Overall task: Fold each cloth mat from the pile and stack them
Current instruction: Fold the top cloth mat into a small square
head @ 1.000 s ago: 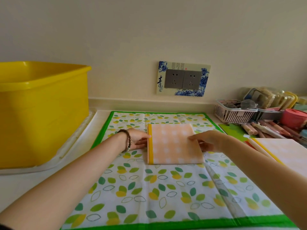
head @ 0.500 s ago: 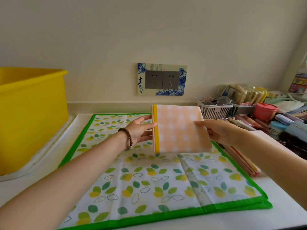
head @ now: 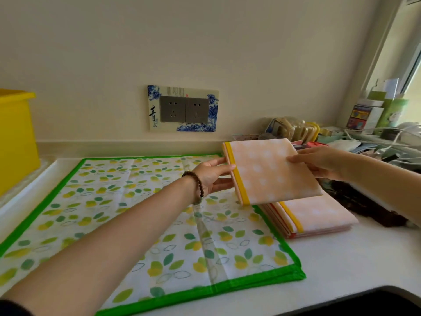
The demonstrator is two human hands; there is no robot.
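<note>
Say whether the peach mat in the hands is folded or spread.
Folded: the peach mat shows stacked layers along its yellow-trimmed edge.

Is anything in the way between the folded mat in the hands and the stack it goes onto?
Nothing visible. The left hand and right hand hold the folded mat in the air over the stack, whose visible top is bare. The clutter lies behind and to the right of it.
</note>
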